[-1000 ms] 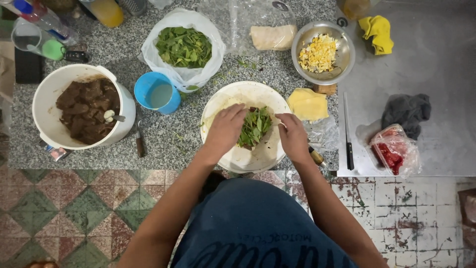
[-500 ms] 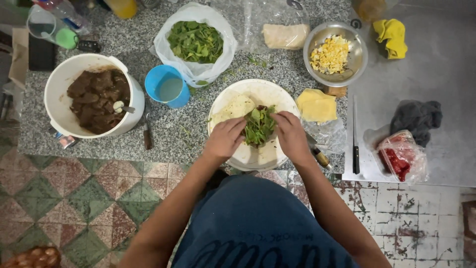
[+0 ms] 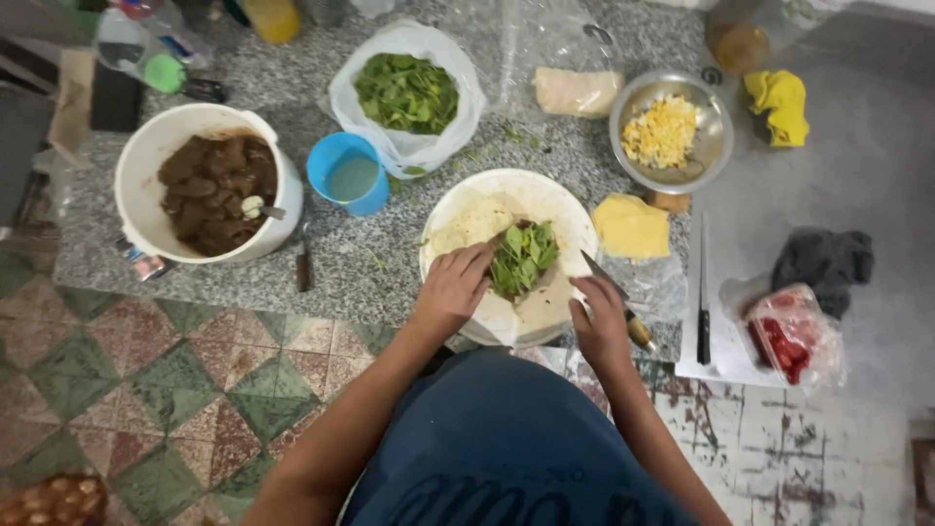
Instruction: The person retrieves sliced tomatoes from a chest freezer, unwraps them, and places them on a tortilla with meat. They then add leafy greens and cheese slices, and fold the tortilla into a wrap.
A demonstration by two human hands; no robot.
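Moved off the leaves since half a second ago – right hand (image 3: pixel 599 314) now out at the right rim of the white plate (image 3: pixel 560 200), lying over a small knife (image 3: pixel 590 264) whose blade pokes up-left past the fingers and whose handle shows beyond the wrist. Kept in place: left hand (image 3: pixel 454 287), fingers bent down against the left side of the chopped greens (image 3: pixel 524 255).

Greens heaped mid-plate on a pale flat sheet (image 3: pixel 469 224); plate at the front edge of the granite countertop (image 3: pixel 370 268), slightly overhanging.

Judged as a filling-and-assembling step, greens being steadied while the knife is reached for. Next move calls for a firm hold on the handle, blade kept clear of the left fingers, plate not tipped off the front edge.

Along the left edge, a white bucket (image 3: pixel 131 185) of brown filling; near it a blue cup (image 3: pixel 349 175); toward the back edge a bag of leaves (image 3: pixel 407 93) and a metal bowl (image 3: pixel 718 136) of yellow bits; a yellow block (image 3: pixel 631 226) just right of the plate.

Hard to make out – whether the right fingers are closed on the knife or only resting on it; whether the left fingertips pinch leaves or just press. Cannot tell for either. Plate's near rim hidden under both hands, bottles at the back left corner cut off
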